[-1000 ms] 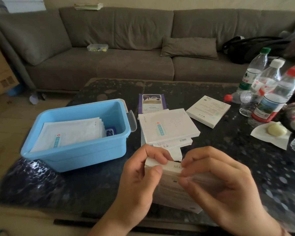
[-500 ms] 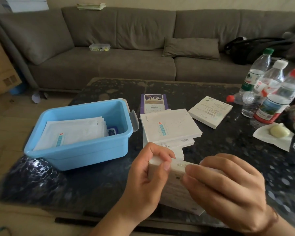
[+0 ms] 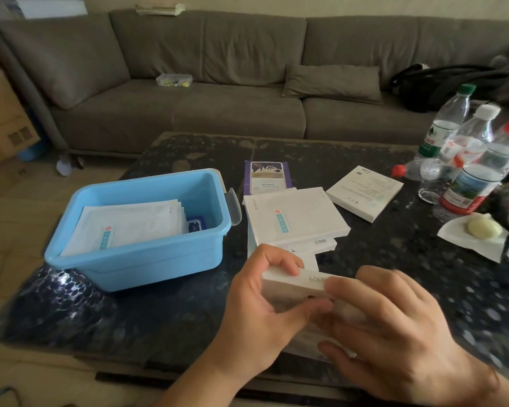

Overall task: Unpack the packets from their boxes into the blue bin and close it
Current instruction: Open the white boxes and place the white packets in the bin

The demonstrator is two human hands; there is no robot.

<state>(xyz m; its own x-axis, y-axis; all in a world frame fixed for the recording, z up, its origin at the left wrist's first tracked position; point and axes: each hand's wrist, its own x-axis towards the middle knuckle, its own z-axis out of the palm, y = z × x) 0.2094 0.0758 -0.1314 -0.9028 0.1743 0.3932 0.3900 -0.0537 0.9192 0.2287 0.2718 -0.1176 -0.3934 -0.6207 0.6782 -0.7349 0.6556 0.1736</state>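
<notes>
A white box (image 3: 288, 284) is held on edge over the table's near side. My left hand (image 3: 259, 312) grips its left end, thumb below and fingers over the top. My right hand (image 3: 394, 333) covers its right end, fingertips on the top edge. The open blue bin (image 3: 135, 262) stands to the left with a stack of white packets (image 3: 130, 227) and a small blue packet (image 3: 195, 225) inside. Just beyond my hands lies a pile of white boxes (image 3: 294, 218). Behind it lies a purple packet (image 3: 266, 177), and another white box (image 3: 365, 192) rests to the right.
Several plastic water bottles (image 3: 479, 174) stand and lie at the table's right edge, next to a white paper with a pale round lump (image 3: 482, 227). A grey sofa (image 3: 218, 92) runs behind the dark table (image 3: 276, 148). A cardboard carton (image 3: 3, 118) stands at the far left.
Both hands have turned the white box a little and shifted their grip; my left thumb is now under its left end. The view has shifted slightly. The bin and piles have not moved.
</notes>
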